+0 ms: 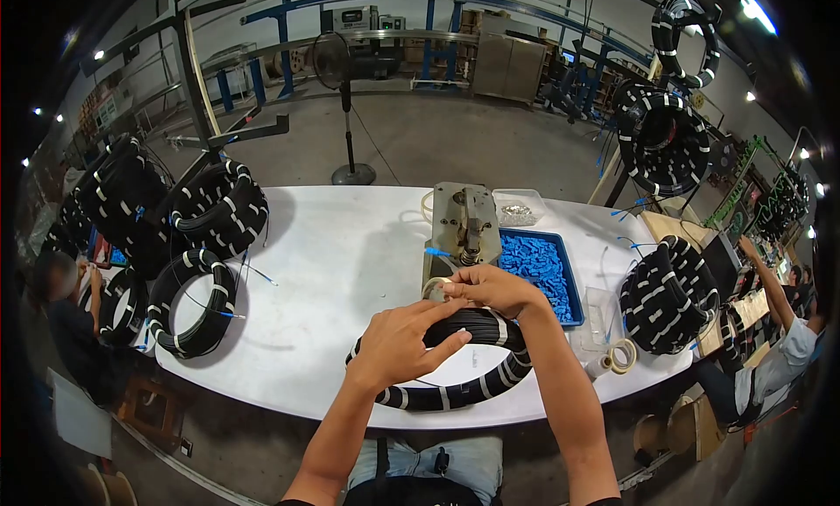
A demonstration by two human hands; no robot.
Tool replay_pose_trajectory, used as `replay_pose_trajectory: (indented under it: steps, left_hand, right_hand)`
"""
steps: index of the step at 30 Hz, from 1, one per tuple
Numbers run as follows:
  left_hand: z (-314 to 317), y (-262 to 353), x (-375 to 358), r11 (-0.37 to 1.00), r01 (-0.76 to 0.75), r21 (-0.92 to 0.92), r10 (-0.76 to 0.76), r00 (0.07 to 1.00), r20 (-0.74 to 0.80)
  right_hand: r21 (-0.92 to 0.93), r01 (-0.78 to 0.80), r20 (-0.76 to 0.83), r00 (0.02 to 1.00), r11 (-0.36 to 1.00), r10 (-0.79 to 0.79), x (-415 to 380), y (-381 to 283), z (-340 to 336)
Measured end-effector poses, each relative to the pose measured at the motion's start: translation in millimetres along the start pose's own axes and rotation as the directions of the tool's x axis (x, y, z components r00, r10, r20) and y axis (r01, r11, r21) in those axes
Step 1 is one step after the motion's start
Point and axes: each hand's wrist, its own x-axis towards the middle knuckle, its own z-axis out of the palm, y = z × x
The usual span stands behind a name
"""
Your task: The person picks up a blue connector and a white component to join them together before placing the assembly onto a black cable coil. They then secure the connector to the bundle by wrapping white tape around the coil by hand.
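Observation:
A black cable coil (451, 396) bound with white tape bands lies on the white table in front of me. My left hand (407, 341) rests on the coil's upper left side, thumb apart from the fingers, which press on the cable. At the coil's top edge my right hand (492, 290) pinches a roll of whitish tape (436, 289). A blue connector (437, 252) on a cable end sticks up just beyond the hands. Behind them stands a metal press machine (465, 224). The fingertips of both hands nearly meet.
Right of the machine are a blue tray (575, 296) of blue parts and a clear tray (530, 199). Tape rolls (623, 356) sit at the right edge. More coils (192, 303) stand left and right (669, 296). People sit at far left (74, 331) and far right (779, 357).

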Motion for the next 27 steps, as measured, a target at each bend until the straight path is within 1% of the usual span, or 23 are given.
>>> replay_pose_trajectory:
  steps: [1, 2, 4, 5, 6, 7, 8, 9, 10, 12, 13, 14, 15, 16, 17, 18, 19, 21, 22, 23, 24, 25, 27]
  left_hand:
    - [0.6, -1.0, 0.9, 1.0, 0.002, -0.004, -0.002, 1.0, -0.003]
    - [1.4, -2.1, 1.5, 1.0, 0.023, 0.021, -0.023, 1.0, 0.0]
    - [3.4, -4.1, 2.2, 0.998, 0.047, 0.045, -0.047, 0.999, 0.001]
    - [5.0, -4.5, 2.9, 0.999, 0.05, -0.001, -0.05, 0.997, -0.053]
    - [7.1, -4.1, 2.3, 0.997, 0.054, -0.049, -0.059, 0.993, -0.106]
    - [8.3, -3.5, 3.0, 0.997, 0.059, -0.053, -0.065, 0.992, -0.105]
    - [8.4, -2.9, 5.3, 0.995, 0.097, -0.019, -0.098, 0.994, -0.058]
    - [7.6, -2.8, 8.4, 0.992, 0.129, 0.018, -0.129, 0.992, -0.015]
    - [6.7, -2.9, 10.8, 0.991, 0.131, 0.017, -0.13, 0.991, -0.022]
    - [5.3, -2.3, 12.1, 0.983, 0.182, 0.029, -0.183, 0.983, 0.036]
    - [3.2, -1.2, 13.3, 0.981, 0.19, 0.027, -0.191, 0.981, 0.035]
    - [-0.6, -0.2, 16.3, 0.971, 0.231, 0.069, -0.236, 0.968, 0.084]
    - [-2.6, -0.1, 17.7, 0.957, 0.269, 0.112, -0.283, 0.95, 0.135]
    - [-2.3, -1.6, 17.3, 0.955, 0.276, 0.11, -0.289, 0.947, 0.14]
    - [-1.2, -4.0, 17.3, 0.964, 0.245, 0.102, -0.255, 0.962, 0.099]
    - [0.6, -6.6, 17.4, 0.972, 0.212, 0.098, -0.218, 0.974, 0.055]
    - [4.0, -10.2, 17.4, 0.978, 0.192, 0.077, -0.194, 0.981, 0.02]
    - [1.0, -10.4, 20.1, 0.975, 0.201, 0.096, -0.206, 0.978, 0.042]
    - [-0.2, -10.6, 21.1, 0.971, 0.209, 0.113, -0.217, 0.974, 0.064]
    - [0.1, -12.3, 20.7, 0.971, 0.211, 0.115, -0.219, 0.974, 0.064]
    - [1.1, -15.3, 20.6, 0.976, 0.197, 0.088, -0.202, 0.978, 0.044]
    - [1.3, -17.2, 20.8, 0.982, 0.182, 0.06, -0.184, 0.983, 0.024]
    - [0.1, -18.7, 22.4, 0.979, 0.196, 0.047, -0.198, 0.979, 0.041]
  right_hand:
    - [0.076, -0.023, 0.007, 1.0, 0.997, 0.022, -0.2, 0.6, -0.4]
    - [0.075, -0.027, 0.009, 1.0, 0.997, 0.026, -0.8, 0.9, -0.1]
    - [0.279, -0.008, -0.101, 0.994, 0.96, 0.038, -4.0, -5.4, 3.0]
    - [0.351, 0.043, -0.049, 0.998, 0.936, -0.028, -4.1, -7.5, -1.1]
    - [0.351, 0.036, -0.045, 0.999, 0.936, -0.021, -5.0, -12.7, 0.2]
    - [0.292, 0.091, -0.093, 0.993, 0.952, -0.066, -6.9, -20.1, 3.3]
    - [0.23, 0.144, -0.137, 0.984, 0.962, -0.115, -7.2, -24.2, 4.9]
    - [0.208, 0.147, -0.108, 0.986, 0.967, -0.127, -3.9, -26.0, 2.7]
    - [0.202, 0.147, -0.103, 0.986, 0.968, -0.128, -3.7, -27.6, 3.2]
    - [0.276, 0.236, -0.189, 0.964, 0.932, -0.188, -9.7, -31.9, 11.7]
    - [0.278, 0.256, -0.239, 0.952, 0.926, -0.192, -11.9, -34.0, 15.6]
    - [0.279, 0.253, -0.233, 0.954, 0.927, -0.19, -13.7, -37.0, 17.6]
    - [0.27, 0.282, -0.265, 0.941, 0.921, -0.21, -16.6, -39.7, 20.5]
    - [0.262, 0.307, -0.298, 0.927, 0.915, -0.226, -21.6, -43.3, 24.6]
    - [0.247, 0.321, -0.341, 0.912, 0.914, -0.228, -26.1, -49.6, 30.1]
    - [0.25, 0.318, -0.34, 0.913, 0.915, -0.225, -26.9, -49.6, 31.8]
    - [0.257, 0.346, -0.366, 0.899, 0.902, -0.24, -26.9, -49.5, 33.0]
    - [0.265, 0.378, -0.391, 0.883, 0.887, -0.26, -27.9, -50.2, 34.4]
    - [0.298, 0.431, -0.374, 0.873, 0.852, -0.312, -29.9, -50.2, 34.9]
    - [0.333, 0.481, -0.36, 0.86, 0.811, -0.362, -32.4, -49.9, 36.5]
    - [0.334, 0.482, -0.359, 0.86, 0.81, -0.363, -34.8, -50.2, 40.0]
    - [0.304, 0.506, -0.373, 0.843, 0.807, -0.388, -37.6, -50.8, 44.6]
    - [0.263, 0.53, -0.386, 0.824, 0.806, -0.415, -46.0, -51.2, 50.2]
